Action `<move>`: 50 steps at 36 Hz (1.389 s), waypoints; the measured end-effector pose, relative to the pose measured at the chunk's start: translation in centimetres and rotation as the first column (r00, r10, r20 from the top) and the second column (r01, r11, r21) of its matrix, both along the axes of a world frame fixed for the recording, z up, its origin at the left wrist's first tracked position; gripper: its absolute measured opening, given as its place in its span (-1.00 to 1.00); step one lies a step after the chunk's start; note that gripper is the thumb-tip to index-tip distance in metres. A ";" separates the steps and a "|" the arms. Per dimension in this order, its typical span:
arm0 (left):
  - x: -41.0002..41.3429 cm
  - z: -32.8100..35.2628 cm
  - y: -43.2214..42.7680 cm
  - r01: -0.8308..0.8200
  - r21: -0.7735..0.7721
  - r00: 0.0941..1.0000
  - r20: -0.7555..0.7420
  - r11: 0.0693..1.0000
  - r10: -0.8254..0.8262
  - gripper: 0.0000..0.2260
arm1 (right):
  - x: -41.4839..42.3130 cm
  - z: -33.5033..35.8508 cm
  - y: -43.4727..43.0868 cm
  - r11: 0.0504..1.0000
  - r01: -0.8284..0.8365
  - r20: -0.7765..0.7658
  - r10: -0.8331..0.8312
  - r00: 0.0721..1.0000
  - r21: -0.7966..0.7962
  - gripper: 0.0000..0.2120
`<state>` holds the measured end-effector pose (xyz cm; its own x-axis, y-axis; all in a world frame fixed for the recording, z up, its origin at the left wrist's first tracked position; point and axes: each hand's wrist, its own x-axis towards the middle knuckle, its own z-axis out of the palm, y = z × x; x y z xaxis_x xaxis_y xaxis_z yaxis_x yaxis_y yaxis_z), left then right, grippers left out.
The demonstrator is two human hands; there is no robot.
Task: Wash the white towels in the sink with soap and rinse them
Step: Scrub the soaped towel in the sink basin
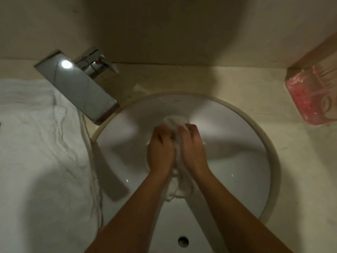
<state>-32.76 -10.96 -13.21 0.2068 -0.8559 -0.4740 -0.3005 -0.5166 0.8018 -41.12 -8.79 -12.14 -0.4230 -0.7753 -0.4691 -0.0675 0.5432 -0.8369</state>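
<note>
A wet white towel is bunched up over the middle of the round white sink. My left hand and my right hand grip it side by side, fingers curled round the cloth. The towel's crumpled top sticks out above my fingers. Its lower end hangs between my wrists towards the basin. No water runs from the faucet.
A flat chrome faucet reaches over the sink's left rim. A large white towel lies spread over the counter on the left. A clear dispenser with pink soap is mounted at the right. An overflow hole sits in the near sink wall.
</note>
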 end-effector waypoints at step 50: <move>4.0 0.1 -1.3 0.186 0.024 0.944 0.274 0.982 -0.185 -0.47 | -2.7 -3.1 0.2 0.944 -0.150 -0.544 0.294 0.786 0.294 -0.37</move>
